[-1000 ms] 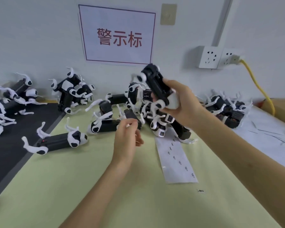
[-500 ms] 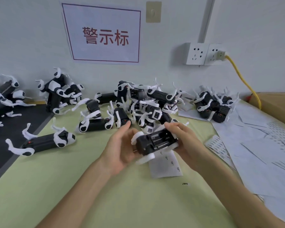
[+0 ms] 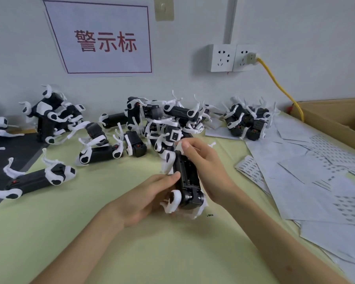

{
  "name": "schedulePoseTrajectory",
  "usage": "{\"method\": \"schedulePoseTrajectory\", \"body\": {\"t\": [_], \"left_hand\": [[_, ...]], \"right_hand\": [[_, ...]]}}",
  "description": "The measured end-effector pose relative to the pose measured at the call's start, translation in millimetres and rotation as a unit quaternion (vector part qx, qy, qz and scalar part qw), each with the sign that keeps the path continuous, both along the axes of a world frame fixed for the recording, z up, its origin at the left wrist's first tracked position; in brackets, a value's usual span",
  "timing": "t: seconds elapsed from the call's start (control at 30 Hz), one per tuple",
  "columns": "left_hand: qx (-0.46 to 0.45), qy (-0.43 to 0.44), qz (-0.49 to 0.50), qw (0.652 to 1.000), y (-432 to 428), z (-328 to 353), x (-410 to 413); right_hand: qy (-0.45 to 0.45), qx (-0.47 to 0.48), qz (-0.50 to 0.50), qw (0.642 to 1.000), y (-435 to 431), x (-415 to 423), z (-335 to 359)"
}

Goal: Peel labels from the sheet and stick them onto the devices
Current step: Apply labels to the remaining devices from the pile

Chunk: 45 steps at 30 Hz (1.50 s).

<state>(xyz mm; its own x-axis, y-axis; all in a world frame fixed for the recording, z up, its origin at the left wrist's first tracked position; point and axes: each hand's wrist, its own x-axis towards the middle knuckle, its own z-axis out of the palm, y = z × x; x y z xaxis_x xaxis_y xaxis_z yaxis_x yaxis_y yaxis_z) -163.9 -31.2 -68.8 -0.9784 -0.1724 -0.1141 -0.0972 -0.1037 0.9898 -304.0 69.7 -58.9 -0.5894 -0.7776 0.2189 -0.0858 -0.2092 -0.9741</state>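
Black-and-white device [image 3: 186,177] upright between both hands, left hand [image 3: 143,198] and right hand [image 3: 205,165] gripping it.

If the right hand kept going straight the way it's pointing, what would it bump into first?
Probably the heap of black-and-white devices just beyond it. The right hand, gripping the held device, points up and left toward that heap. How far off the heap lies is hard to judge.
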Motion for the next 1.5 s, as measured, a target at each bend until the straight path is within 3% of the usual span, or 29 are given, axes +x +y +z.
{"method": "schedulePoseTrajectory", "body": {"t": [0.13,0.37,0.63,0.7,0.8,0.87,0.93,1.03,1.17,1.23,1.37,1.5], "left_hand": [[0.041,0.005,0.064,0.997,-5,-8,-3],[0.140,0.069,0.047,0.987,-14,-10,-6],[0.183,0.076,-0.050,0.979,-28,-18,-2],[0.248,0.071,-0.026,0.966,-26,-18,-1],[0.332,0.132,0.036,0.933,-21,-17,-5],[0.311,0.163,0.098,0.931,-24,-12,-7],[0.269,0.190,0.151,0.932,-31,-6,-4],[0.288,0.222,0.196,0.911,-42,-1,2],[0.299,0.181,0.241,0.905,-52,-4,2],[0.335,0.178,0.244,0.893,-52,-6,1],[0.274,0.193,0.239,0.911,-48,-5,2],[0.230,0.176,0.291,0.912,-47,0,2]], "right_hand": [[-0.010,0.017,0.064,0.998,0,0,0],[0.035,0.071,0.138,0.987,1,-2,-5],[0.034,-0.006,0.047,0.998,3,-4,0],[0.049,-0.012,0.035,0.998,3,-6,0],[0.092,0.013,0.055,0.994,3,-7,-1],[0.155,0.034,0.059,0.986,3,-7,-2],[0.227,0.051,0.009,0.973,1,-11,-5],[0.309,0.130,-0.044,0.941,2,-23,-10],[0.422,0.352,0.060,0.833,0,-26,-26],[0.448,0.388,0.069,0.803,-2,-24,-33],[0.441,0.362,0.052,0.820,-2,-28,-33],[0.391,0.319,0.055,0.862,0,-32,-31]]}}
